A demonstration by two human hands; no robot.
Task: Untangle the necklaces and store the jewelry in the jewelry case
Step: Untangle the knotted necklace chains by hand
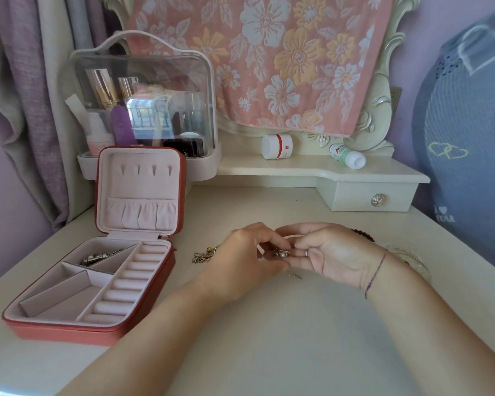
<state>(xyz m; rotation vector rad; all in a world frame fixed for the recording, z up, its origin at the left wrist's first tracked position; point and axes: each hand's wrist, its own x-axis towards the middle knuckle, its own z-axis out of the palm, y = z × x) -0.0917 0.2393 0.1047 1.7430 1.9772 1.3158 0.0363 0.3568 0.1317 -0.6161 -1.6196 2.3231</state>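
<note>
Clearly the tangled necklaces (pixel 282 253) are light, limp and fine. They sit just above the desk (pixel 269 324), at its middle, pinched between both hands, with a small round metal bead showing in the knot. The left hand (pixel 246 252) closes its fingertips on the tangle from one side. The right hand (pixel 335 252), palm turned toward the camera and wearing a ring, pinches it from the other. A short chain tail (pixel 295 275) hangs below the knot down to the desk.

Chains this thin probably kink or snap if tugged, and smooth metal links slide out of a loose pinch. The safest hold is likely close to the knot with the fingertips, or on the bead, teasing loops apart rather than pulling the ends.

Just left of the left hand more gold chain (pixel 202 255) lies in a small heap; whether it joins the same tangle cannot be told. Dark red beads (pixel 365 235) peek out behind the right hand, and a pale beaded strand (pixel 409 254) lies beyond the right wrist.

Well to the left, the red jewelry case (pixel 69 330) stands open with its lid upright. A silver piece (pixel 97 258) already lies in its rear compartment, while the ring rolls and other compartments show nothing.
</note>
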